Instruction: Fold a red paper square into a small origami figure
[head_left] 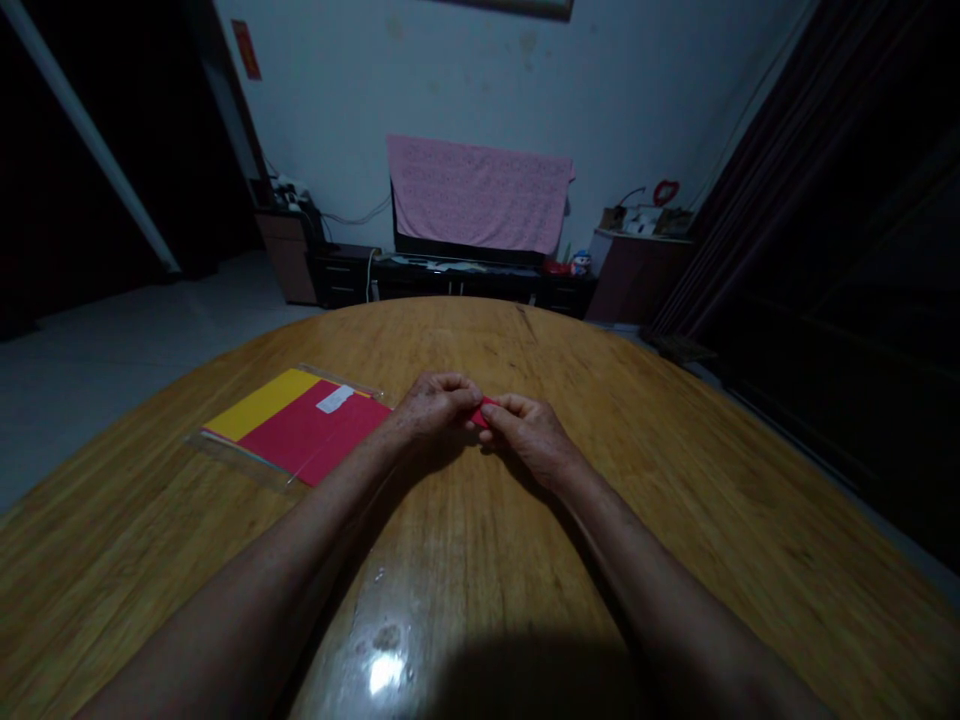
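Note:
A small piece of red paper point(482, 412) is pinched between my two hands above the middle of the wooden table point(465, 540). My left hand point(439, 405) grips its left side with thumb and fingers, and my right hand point(529, 432) grips its right side. Most of the paper is hidden by the fingers. To the left of my left hand lies a clear plastic packet with red and yellow sheets point(307, 432) and a white label point(335, 399) on it. My left forearm overlaps the packet's right part.
Beyond the round table's far edge stands a low black cabinet point(345, 278), with a television under a pink cloth point(480, 195). Side cabinets stand left and right point(637, 275). Dark curtains point(750, 170) hang at the right. Light reflects off the near tabletop.

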